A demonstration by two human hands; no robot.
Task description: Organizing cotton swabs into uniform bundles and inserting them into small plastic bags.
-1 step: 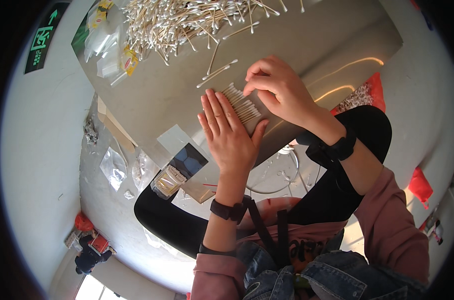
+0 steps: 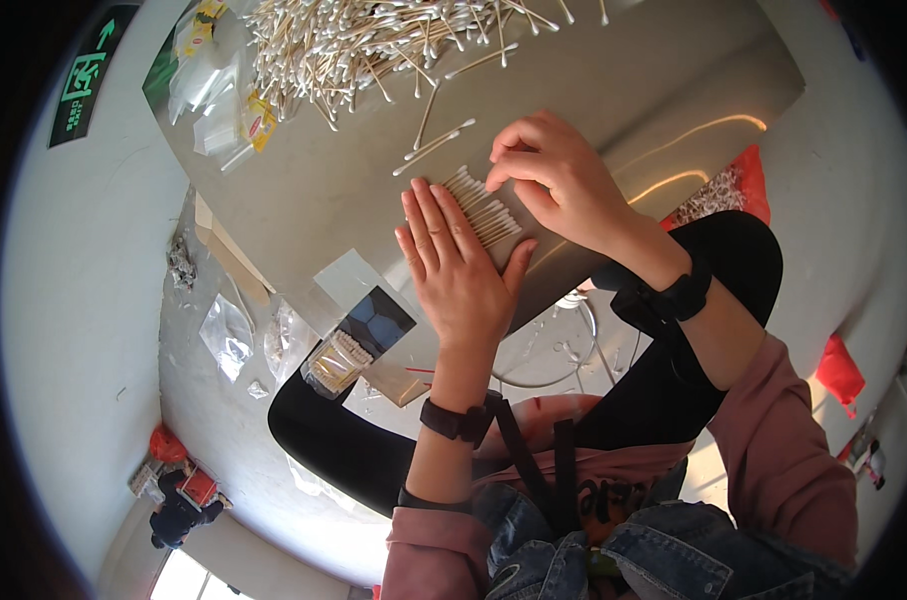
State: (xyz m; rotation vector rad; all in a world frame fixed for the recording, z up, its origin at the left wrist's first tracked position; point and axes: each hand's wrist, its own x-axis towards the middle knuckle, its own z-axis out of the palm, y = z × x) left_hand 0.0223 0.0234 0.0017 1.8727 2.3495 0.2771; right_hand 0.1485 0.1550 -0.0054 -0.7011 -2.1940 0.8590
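Note:
My left hand lies flat over one side of a row of cotton swabs, its fingers stretched out and the thumb set apart. The swabs are lined up side by side on the metal table, and their white tips show between my hands. On the other side, my right hand has curled fingers, one fingertip touching the swab ends; whatever it may pinch is hidden. A few loose swabs lie just beyond the row. Farther back spreads a big heap of swabs.
Clear plastic bags with yellow labels lie at the table's far left. By the near left edge are a clear sheet, a dark phone-like panel and a clear box packed with swabs. A red bag sits beyond my right forearm.

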